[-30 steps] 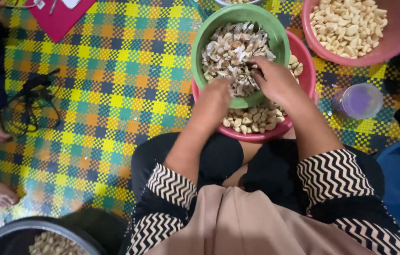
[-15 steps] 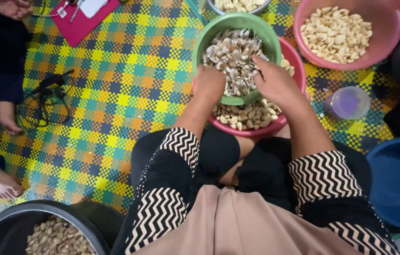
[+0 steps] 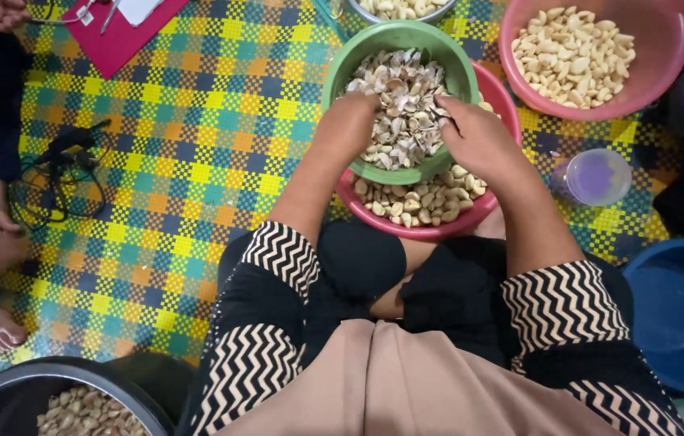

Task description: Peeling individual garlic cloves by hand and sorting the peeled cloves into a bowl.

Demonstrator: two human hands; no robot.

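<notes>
Checked mat (image 3: 197, 145) underneath; left hand (image 3: 352, 121) and right hand (image 3: 475, 137) bury fingertips in green bowl (image 3: 407, 40), grip unclear.

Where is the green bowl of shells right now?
In the head view, the green bowl sits top centre, stacked on a pink bowl, with the left hand and right hand over it.

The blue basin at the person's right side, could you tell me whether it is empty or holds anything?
Empty, as far as it shows: the blue basin has a bare blue bottom, though its outer part runs out of frame.
</notes>
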